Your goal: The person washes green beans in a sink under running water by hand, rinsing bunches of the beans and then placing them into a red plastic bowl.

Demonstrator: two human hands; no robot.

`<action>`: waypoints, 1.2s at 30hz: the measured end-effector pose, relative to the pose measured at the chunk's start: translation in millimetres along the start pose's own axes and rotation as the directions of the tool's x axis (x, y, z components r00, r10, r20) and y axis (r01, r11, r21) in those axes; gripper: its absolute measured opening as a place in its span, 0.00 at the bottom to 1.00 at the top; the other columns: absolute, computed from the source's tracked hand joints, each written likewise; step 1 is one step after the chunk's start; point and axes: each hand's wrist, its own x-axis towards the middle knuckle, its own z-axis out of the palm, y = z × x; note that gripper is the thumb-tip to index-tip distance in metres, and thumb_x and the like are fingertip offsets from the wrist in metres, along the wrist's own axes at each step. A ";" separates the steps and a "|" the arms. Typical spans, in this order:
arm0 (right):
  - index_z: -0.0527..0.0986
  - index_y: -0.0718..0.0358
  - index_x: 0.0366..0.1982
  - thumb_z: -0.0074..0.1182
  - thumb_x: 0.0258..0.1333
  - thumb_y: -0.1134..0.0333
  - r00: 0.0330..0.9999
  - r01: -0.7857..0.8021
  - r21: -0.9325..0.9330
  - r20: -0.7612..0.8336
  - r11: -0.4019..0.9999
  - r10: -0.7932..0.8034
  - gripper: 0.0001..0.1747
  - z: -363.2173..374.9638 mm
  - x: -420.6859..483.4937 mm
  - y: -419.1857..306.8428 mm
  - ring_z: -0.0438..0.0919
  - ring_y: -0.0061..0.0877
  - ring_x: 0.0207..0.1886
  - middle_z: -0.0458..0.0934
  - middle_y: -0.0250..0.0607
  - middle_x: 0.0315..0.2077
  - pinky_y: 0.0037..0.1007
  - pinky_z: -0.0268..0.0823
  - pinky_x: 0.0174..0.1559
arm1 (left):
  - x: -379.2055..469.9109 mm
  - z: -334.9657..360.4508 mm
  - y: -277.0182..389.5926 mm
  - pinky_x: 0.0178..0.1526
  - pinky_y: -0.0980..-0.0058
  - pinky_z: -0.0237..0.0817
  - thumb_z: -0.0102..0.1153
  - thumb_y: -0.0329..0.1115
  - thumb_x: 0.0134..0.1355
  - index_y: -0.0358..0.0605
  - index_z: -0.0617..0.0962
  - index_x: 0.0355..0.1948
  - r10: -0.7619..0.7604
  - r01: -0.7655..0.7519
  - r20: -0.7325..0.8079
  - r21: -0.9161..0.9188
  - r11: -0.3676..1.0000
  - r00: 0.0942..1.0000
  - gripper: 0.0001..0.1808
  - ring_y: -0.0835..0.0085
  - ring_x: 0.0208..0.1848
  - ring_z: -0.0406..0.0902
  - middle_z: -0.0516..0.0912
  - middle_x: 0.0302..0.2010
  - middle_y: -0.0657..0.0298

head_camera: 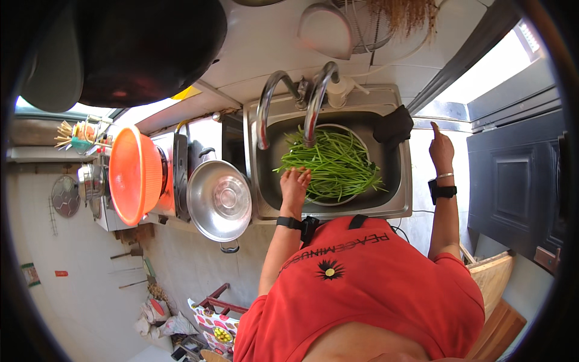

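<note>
Long green vegetable stems [334,165] lie heaped in a round metal basin [357,135] inside a stainless steel sink [262,199]. Some stems hang over the basin's rim. My left hand [295,183] is at the near left edge of the heap, its fingers apart and slightly bent; no stem is plainly gripped. Off the sink's right side is my right hand [441,149], holding nothing visible, with the index finger stretched out and the others curled. Two curved chrome faucet spouts [316,104] arch over the sink. A dark cloth [393,126] drapes over its right rim.
Left of the sink sits a two-handled metal pan [219,199]. Beyond it an orange plastic colander [135,176] leans on its side near a stove [180,176]. A large dark wok [149,50] hangs close at upper left. A dark door [511,176] stands at right.
</note>
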 end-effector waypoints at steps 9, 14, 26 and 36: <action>0.64 0.59 0.49 0.59 0.34 0.57 0.791 0.599 0.352 -0.118 0.720 -0.600 0.35 30.9 -29.8 -150.4 0.70 0.39 0.44 0.68 0.47 0.44 0.35 0.67 0.40 | -11.4 25.1 -4.7 0.55 0.55 0.54 0.67 0.41 0.38 0.40 0.56 0.59 0.454 -0.401 0.601 0.790 -0.463 0.658 0.48 0.51 0.58 0.57 0.56 0.58 0.42; 0.52 0.49 0.59 0.59 0.37 0.53 0.699 0.612 0.121 0.380 0.782 -0.606 0.45 84.1 -15.2 -218.8 0.59 0.44 0.55 0.51 0.47 0.58 0.46 0.57 0.51 | 6.2 22.2 -23.0 0.60 0.50 0.39 0.70 0.47 0.27 0.55 0.53 0.61 -0.009 -0.494 0.619 0.618 -0.611 0.785 0.58 0.51 0.64 0.42 0.46 0.62 0.47; 0.47 0.30 0.58 0.50 0.43 0.46 0.525 0.502 0.266 0.662 0.823 -0.535 0.40 126.1 1.2 -215.6 0.53 0.45 0.59 0.49 0.41 0.60 0.52 0.48 0.55 | 28.4 14.9 -49.0 0.59 0.50 0.40 0.39 0.33 0.56 0.53 0.61 0.57 -0.044 -0.416 0.561 0.557 -0.719 0.827 0.24 0.53 0.63 0.48 0.54 0.60 0.50; 0.57 0.49 0.56 0.51 0.40 0.59 0.733 0.557 0.219 0.325 0.801 -0.598 0.36 148.8 4.0 -217.3 0.75 0.36 0.29 0.74 0.37 0.26 0.44 0.62 0.32 | 27.3 12.2 -45.1 0.39 0.63 0.59 0.44 0.32 0.51 0.48 0.69 0.48 0.138 -0.420 0.696 0.566 -0.710 0.705 0.20 0.67 0.38 0.69 0.74 0.33 0.63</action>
